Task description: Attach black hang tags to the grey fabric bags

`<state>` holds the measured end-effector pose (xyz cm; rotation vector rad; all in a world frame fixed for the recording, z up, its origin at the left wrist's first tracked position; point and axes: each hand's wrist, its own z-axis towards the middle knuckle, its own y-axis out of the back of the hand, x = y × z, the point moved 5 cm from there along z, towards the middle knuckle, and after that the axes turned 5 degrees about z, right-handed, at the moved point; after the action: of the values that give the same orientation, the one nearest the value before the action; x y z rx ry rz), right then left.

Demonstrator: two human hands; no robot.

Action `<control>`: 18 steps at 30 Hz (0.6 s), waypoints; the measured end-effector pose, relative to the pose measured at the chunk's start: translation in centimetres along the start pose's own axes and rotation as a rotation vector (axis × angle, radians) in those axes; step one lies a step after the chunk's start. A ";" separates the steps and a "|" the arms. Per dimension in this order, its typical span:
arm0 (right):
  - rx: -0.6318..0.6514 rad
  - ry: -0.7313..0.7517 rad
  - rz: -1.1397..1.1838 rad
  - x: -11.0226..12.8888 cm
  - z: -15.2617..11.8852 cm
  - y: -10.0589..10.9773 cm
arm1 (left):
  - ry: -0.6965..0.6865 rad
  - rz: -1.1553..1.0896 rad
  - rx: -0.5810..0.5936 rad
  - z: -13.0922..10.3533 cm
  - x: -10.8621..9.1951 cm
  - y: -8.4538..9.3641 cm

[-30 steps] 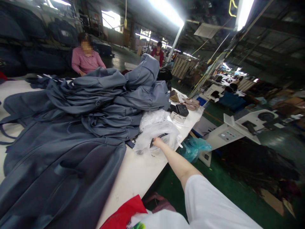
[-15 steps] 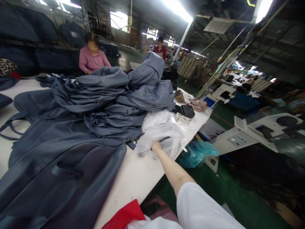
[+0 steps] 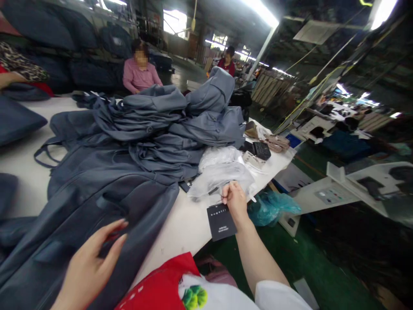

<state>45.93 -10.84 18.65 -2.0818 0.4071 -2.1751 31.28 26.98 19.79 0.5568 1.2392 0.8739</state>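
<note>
My right hand (image 3: 235, 199) is closed in a pinch at the top of a black hang tag (image 3: 222, 223) with pale lettering. The tag hangs over the table's near edge, in front of a clear plastic bag (image 3: 222, 174). My left hand (image 3: 93, 260) is above a dark blue-grey bag (image 3: 106, 202) lying flat, its thumb and fingers apart and nothing between them. Behind it, more blue-grey bags (image 3: 196, 125) are heaped on the white table (image 3: 171, 232).
Black boxes (image 3: 262, 150) and brown bundles (image 3: 277, 143) lie at the table's right end. Teal plastic (image 3: 274, 207) and a white machine (image 3: 332, 193) stand beyond the edge. A person in pink (image 3: 142, 73) is behind the heap; another person's arm (image 3: 13, 78) is at far left.
My right hand has come out of the clear plastic bag with the black tag. My left hand has entered from below. The view has shifted, so the table's contents appear farther right.
</note>
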 end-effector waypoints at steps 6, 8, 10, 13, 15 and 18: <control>0.354 -0.282 0.352 1.2 -6.0 -13.0 | -0.254 -0.282 0.361 3.7 -7.3 -0.7; 0.467 -0.326 0.421 1.4 -7.6 -16.1 | -0.216 -0.377 0.513 3.4 -7.6 -1.4; 0.572 -0.377 0.494 1.6 -8.8 -18.4 | -0.173 -0.467 0.638 2.3 -7.2 -2.0; 0.720 -0.454 0.554 1.4 -10.1 -20.7 | -0.115 -0.577 0.682 0.2 -6.0 -2.2; 0.843 -0.492 0.500 0.8 -10.6 -21.7 | -0.056 -0.569 0.637 -1.0 -4.9 -1.6; 1.038 -0.468 0.271 -0.3 -10.9 -22.5 | 0.041 -0.379 0.503 -2.4 -2.6 0.5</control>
<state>37.56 12.14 23.99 -1.6593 -0.3936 -1.2184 28.58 24.92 21.07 0.6714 1.5499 0.2510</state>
